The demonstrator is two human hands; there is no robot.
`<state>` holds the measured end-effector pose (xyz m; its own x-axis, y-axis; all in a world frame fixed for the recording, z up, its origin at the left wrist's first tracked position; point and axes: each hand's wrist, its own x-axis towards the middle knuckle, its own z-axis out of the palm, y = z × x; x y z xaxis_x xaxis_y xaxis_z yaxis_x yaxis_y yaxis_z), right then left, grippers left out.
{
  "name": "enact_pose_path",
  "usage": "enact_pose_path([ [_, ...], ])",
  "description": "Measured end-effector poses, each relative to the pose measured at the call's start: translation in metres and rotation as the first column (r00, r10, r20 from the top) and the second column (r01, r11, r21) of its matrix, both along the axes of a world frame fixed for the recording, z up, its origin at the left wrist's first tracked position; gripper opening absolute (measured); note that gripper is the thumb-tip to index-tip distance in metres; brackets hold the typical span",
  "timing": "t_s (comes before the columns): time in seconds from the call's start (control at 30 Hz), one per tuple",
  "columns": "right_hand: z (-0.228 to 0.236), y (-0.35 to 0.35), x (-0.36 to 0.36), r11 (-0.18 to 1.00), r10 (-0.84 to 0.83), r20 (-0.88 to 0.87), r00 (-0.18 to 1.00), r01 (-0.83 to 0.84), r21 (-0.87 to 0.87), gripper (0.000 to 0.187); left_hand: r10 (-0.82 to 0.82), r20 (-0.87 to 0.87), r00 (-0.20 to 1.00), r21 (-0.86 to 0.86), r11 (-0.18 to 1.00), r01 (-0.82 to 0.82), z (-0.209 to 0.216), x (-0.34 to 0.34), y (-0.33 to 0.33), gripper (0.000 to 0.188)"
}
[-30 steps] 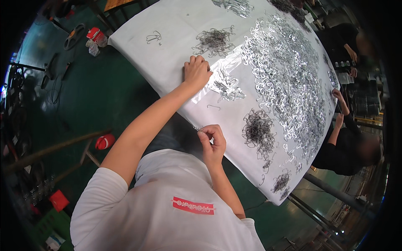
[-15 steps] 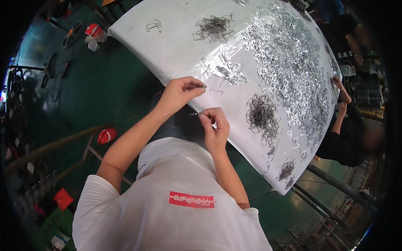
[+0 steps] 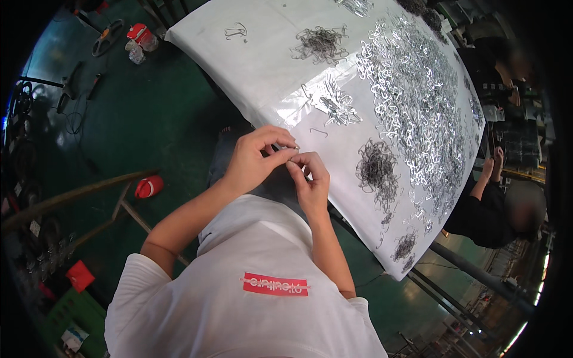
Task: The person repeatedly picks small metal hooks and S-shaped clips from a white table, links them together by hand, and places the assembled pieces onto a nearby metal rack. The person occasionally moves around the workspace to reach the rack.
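Observation:
My left hand [image 3: 253, 160] is closed in a pinch at the table's near edge, a small grey metal piece [image 3: 296, 147] just showing at its fingertips. Touching or nearly touching it, my right hand [image 3: 311, 176] is also pinched; its fingers hide what they hold. Just beyond them a single bent wire hook [image 3: 319, 130] lies on the white-covered table [image 3: 262, 71]. Farther off is a loose stack of shiny silver hooks [image 3: 337, 104]. A tangled heap of dark wire hooks [image 3: 377, 167] lies to the right of my hands.
A wide spread of shiny metal hooks [image 3: 418, 101] covers the table's right part. Another dark wire heap [image 3: 319, 45] lies at the far side. A co-worker in black [image 3: 483, 209] is at the right edge. A red container [image 3: 149, 187] and a metal rail [image 3: 77, 200] are at lower left.
My two hands have come together, the left moving down towards the right. The wire piece that showed at my right fingertips is now hidden. The co-worker's hands have drawn back from the table.

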<state>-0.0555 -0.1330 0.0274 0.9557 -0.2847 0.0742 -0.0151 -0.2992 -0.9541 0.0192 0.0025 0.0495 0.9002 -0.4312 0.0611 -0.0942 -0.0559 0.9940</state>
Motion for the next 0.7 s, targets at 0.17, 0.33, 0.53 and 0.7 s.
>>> enact_pose_path([
  [0.17, -0.001, -0.04, 0.05, 0.965, 0.139, 0.044, 0.989, -0.126, -0.228, 0.005, -0.005, 0.058, 0.998, 0.017, 1.0, 0.004, -0.012, 0.002, 0.009, 0.014],
  [0.33, -0.029, -0.077, 0.178, 0.807, 0.16, 0.051, 0.986, -0.101, -0.582, 0.005, 0.029, 0.054, 0.998, -0.018, 0.999, -0.028, -0.017, 0.005, 0.011, 0.014],
  [0.53, -0.061, -0.093, 0.251, 0.572, 0.225, -0.02, 0.974, -0.149, -0.807, 0.007, 0.041, 0.041, 0.998, -0.023, 0.999, -0.04, -0.018, 0.009, 0.017, 0.014],
  [0.7, -0.069, -0.099, 0.261, 0.395, 0.298, -0.103, 0.949, -0.221, -0.892, 0.008, 0.02, 0.02, 1.0, -0.01, 1.0, -0.02, -0.021, 0.009, 0.019, 0.014],
])
